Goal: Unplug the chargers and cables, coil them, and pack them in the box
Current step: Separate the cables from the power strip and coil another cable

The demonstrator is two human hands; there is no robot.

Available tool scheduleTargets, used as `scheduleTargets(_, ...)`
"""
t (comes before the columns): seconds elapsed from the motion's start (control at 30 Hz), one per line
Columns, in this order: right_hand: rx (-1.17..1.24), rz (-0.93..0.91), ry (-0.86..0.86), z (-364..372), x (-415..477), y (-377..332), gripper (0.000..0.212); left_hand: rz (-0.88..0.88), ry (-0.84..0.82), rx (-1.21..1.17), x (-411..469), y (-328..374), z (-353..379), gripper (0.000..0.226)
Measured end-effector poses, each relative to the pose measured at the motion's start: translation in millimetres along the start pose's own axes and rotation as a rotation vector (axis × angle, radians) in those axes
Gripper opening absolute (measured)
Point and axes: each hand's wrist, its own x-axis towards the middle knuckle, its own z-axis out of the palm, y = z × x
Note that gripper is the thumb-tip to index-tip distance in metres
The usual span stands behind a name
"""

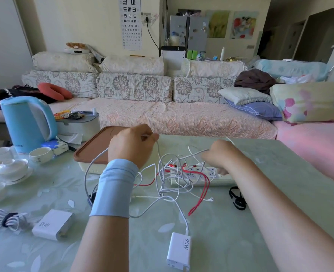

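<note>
While both hands lift a white cable point(195, 154) above a tangle of cables point(174, 181) on a pale green counter point(270, 158), the main risk is the knot tightening. The raised cable looks threaded through other white leads and a red cable point(199, 197), all heaped over a white power strip point(221, 181). A hard pull could cinch the loops, drag the power strip across the counter, or strain any plug seated in it; whether any are plugged in cannot be made out under the heap. A white 90W charger point(179, 250) lies loose near the front edge, its lead running into the tangle, so a tug could also slide it off.

The left hand point(130, 146), wearing a blue wrist sleeve, is curled, pinching the cable between thumb and fingertips at the top. The right hand point(221, 154) is closed into a loose fist around the same cable just above the power strip.

The box point(91, 169), cream with a brown lid on it, sits behind the left hand. A 120W charger point(53, 224) and a bundled cable point(3, 220) lie at the counter's near left, outside the box.
</note>
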Motion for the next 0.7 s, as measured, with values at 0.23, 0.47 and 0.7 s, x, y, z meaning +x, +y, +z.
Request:
scheduleTargets(0.23,0.136,-0.664,0.174,8.6,-21.7,-31.7,0.06,0.015,-0.011,-0.302,-0.1,8.9,0.3,0.02)
scheduleTargets(0.47,0.42,-0.582,-0.244,40.8,-14.8,-30.8,0.011,-0.022,0.357,-0.661,-2.2,0.1,2.1,0.025)
scheduleTargets(0.7,0.874,-0.548,-0.12,33.0,-2.9,-12.6,0.025,-0.192,0.557,-0.322,3.5,-19.2,9.3,0.026)
